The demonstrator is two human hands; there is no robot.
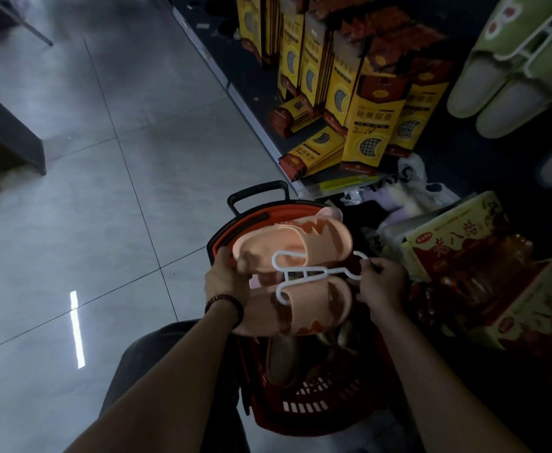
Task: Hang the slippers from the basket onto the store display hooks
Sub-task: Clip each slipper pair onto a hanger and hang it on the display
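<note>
A pair of peach slippers (pixel 300 243) is clipped on a white plastic hanger (pixel 304 273) and held above the red shopping basket (pixel 304 407). My left hand (pixel 225 282) grips the heel end of the slippers at their left side. My right hand (pixel 379 284) pinches the hanger's hook end on the right. More slippers lie dark inside the basket below. A pair of green slippers (pixel 509 67) hangs on a white hanger at the upper right of the display.
Yellow and red insole packs (pixel 369 125) stand on the low shelf ahead. Red and yellow boxes (pixel 464 250) and plastic bags (pixel 415 191) crowd the floor to the right. The basket's black handle (pixel 258 194) sticks up. Grey tiled floor (pixel 104 191) lies to the left.
</note>
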